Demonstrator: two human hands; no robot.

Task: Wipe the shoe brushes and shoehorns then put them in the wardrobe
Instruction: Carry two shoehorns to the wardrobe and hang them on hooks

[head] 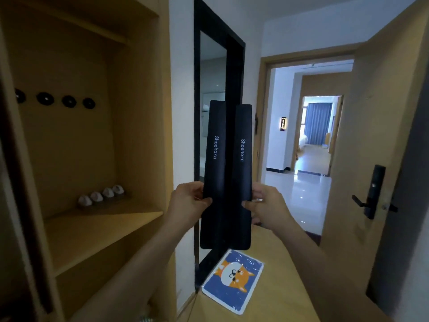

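While both arms reach forward at chest height, two black shoehorns are held upright, side by side, in front of a black-framed mirror (212,89). Left shoehorn (214,173): long flat strip, white "Shoehorn" lettering running down its length, upper end slightly higher than its neighbour's. Right shoehorn (241,175): same shape and lettering, its inner edge touching or just overlapping the left one; which lies in front cannot be told.

Left hand (189,201): pinches the outer edge of the left shoehorn, thumb across the front face, fingers curled behind. Right hand (264,205): pinches the outer edge of the right shoehorn the same way, thumb on the front. Both grips sit below the middle of the strips.

Wardrobe (81,159): open, light wood, to the left of the shoehorns and apart from them. Back panel carries a row of four round black knobs (55,101). Lower shelf holds a row of small white objects (102,195), too dim to identify.

Below the shoehorns, a wooden table (278,287) carries a blue card with an orange-and-white cartoon dog (233,281), lying flat near the mirror's lower corner. To the right, a wooden door (371,135) with a black handle lock stands open onto a bright corridor.
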